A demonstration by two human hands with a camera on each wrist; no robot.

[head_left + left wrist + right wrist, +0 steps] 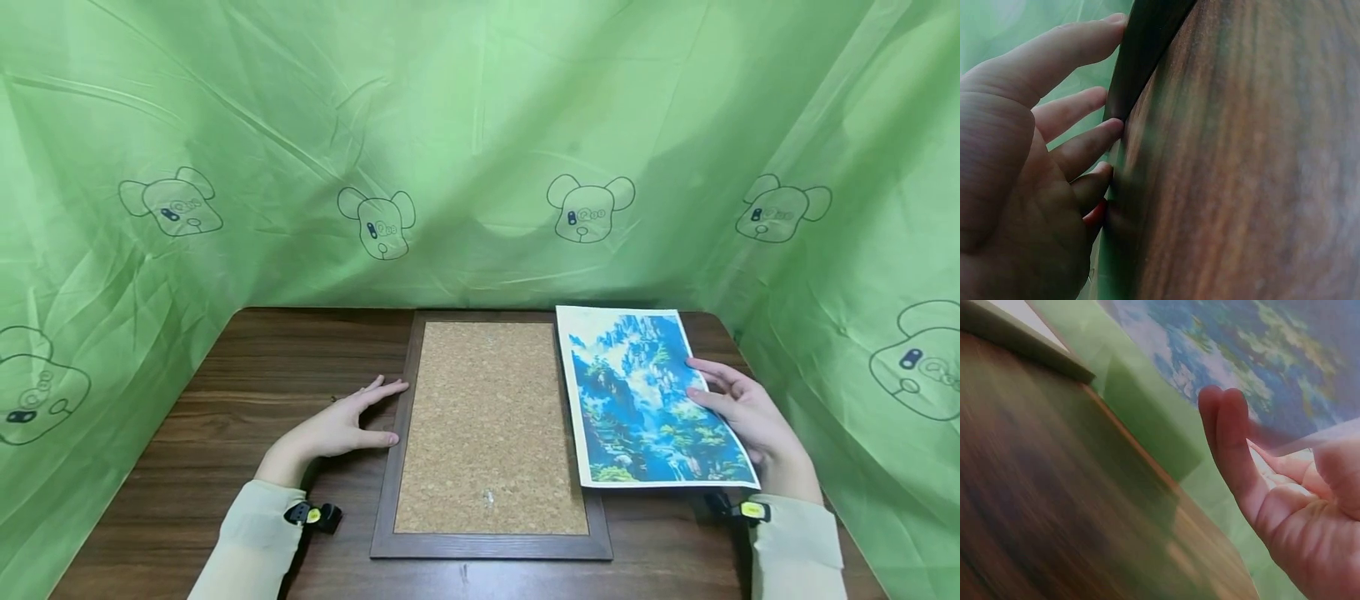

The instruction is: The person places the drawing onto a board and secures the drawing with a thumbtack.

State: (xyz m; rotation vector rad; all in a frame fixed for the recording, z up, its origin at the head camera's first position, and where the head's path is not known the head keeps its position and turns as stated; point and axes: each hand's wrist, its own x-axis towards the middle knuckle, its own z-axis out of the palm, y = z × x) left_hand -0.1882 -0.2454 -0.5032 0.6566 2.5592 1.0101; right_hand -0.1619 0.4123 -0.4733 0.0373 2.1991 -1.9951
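Observation:
A cork board [491, 425] in a dark brown frame lies on the table in the head view. My left hand [341, 427] rests at the frame's left side, thumb and fingers fairly straight and touching its edge. In the left wrist view, fingertips of the left hand [1054, 144] meet the dark frame edge [1141, 56]. My right hand [757, 425] holds a printed landscape picture [645, 400] by its right edge, thumb on top. The sheet is raised and overlaps the frame's right side. The right wrist view shows the picture [1235, 356] bending above the right hand [1297, 512].
The dark wood table [300, 350] extends on both sides of the frame. Green cloth [480, 125] with bear-head outlines hangs behind and at both sides. A small shiny mark [489, 498] shows low on the cork. Each wrist wears a small black camera.

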